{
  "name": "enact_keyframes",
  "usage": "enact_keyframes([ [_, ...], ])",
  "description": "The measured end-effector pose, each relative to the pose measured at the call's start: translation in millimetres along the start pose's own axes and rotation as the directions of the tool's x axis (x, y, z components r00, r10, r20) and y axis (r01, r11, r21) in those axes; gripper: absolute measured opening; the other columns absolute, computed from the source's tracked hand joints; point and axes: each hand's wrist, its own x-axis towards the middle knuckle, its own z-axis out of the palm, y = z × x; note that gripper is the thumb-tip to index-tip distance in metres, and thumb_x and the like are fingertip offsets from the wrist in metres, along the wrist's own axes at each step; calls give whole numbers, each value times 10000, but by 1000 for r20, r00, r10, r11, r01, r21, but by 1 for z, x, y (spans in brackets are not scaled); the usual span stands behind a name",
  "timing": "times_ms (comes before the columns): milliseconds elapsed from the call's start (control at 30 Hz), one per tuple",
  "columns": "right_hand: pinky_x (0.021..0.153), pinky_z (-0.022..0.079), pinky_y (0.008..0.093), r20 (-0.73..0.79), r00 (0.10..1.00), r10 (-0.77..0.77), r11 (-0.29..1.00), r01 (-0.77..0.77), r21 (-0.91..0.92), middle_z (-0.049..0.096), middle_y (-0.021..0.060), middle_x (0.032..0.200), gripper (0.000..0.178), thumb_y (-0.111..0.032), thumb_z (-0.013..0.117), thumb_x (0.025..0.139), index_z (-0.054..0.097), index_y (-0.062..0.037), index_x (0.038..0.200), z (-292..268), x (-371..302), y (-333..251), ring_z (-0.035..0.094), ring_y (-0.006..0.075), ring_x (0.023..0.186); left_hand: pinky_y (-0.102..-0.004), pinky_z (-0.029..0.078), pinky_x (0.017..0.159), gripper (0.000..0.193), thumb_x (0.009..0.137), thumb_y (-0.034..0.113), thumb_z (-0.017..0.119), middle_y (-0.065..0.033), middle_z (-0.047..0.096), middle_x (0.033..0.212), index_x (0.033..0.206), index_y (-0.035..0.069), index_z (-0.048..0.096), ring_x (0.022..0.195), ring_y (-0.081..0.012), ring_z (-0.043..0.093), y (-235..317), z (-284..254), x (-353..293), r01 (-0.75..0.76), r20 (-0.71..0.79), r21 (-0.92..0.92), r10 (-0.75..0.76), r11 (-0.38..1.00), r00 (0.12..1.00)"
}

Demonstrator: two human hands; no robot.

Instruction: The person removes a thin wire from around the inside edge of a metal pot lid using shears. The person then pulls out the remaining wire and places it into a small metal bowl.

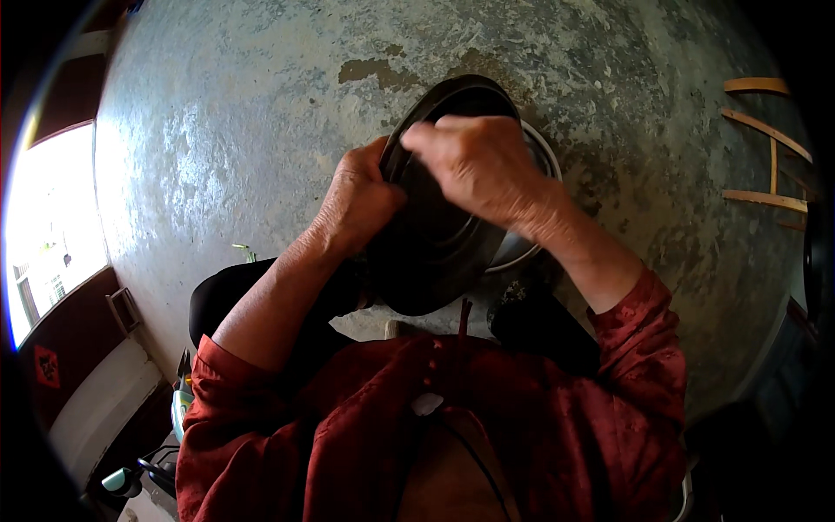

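Observation:
A dark round pan-like vessel [426,252] with a raised rim is tilted on edge in front of me, over my knees. My left hand [361,196] grips its left rim, thumb toward the inside and the other fingers hidden behind. Across the upper part of its hollow side comes my right hand [474,161], fingers curled and slightly blurred, fingertips close to the upper left rim. What they hold, if anything, I cannot make out. Behind the vessel, to the right, shows part of a basin with a pale metal rim [548,157].
The worn concrete floor [243,113] has damp dark patches around the basin. Wooden furniture bars [765,198] stand at the far right. A bright doorway [56,217] lies to the left. Scissors-like handles and a teal-and-white item [181,409] rest by my left elbow.

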Motion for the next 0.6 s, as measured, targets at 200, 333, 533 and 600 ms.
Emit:
enact_keyframes([
  [200, 606, 522, 269, 28, 955, 296, 855, -278, 438, 637, 28, 625, 321, -206, 662, 916, 631, -6, 1165, -16, 3, 52, 632, 99, 615, -301, 548, 750, 515, 629, -90, 554, -115, 697, 958, 1138, -57, 626, 817, -183, 668, 10, -4, -1, 83, 107, -184, -64, 980, 992],
  [333, 528, 457, 237, 328, 858, 396, 746, -509, 430, 623, 32, 609, 355, -238, 669, 904, 634, 43, 1119, -40, 8, 60, 608, 99, 583, -309, 539, 755, 532, 604, -53, 581, -112, 696, 933, 1134, -72, 629, 805, -184, 659, 11, -6, 0, 114, 117, -116, -100, 987, 988],
  [533, 510, 434, 221, 359, 830, 426, 710, -553, 437, 619, 22, 605, 264, -232, 647, 911, 657, 14, 1008, -64, 9, 59, 579, 68, 546, -296, 533, 735, 497, 621, -33, 584, -106, 698, 896, 1113, -73, 636, 768, -172, 649, 14, -10, -1, 47, 154, -36, -41, 998, 987],
  [600, 510, 437, 223, 358, 817, 452, 730, -569, 378, 617, 22, 602, 266, -233, 649, 910, 658, 15, 1008, -66, 11, 53, 581, 73, 542, -292, 536, 714, 472, 635, -31, 569, -103, 700, 869, 1100, -71, 640, 743, -164, 650, 13, -9, -1, 17, 154, -67, -6, 998, 988],
])
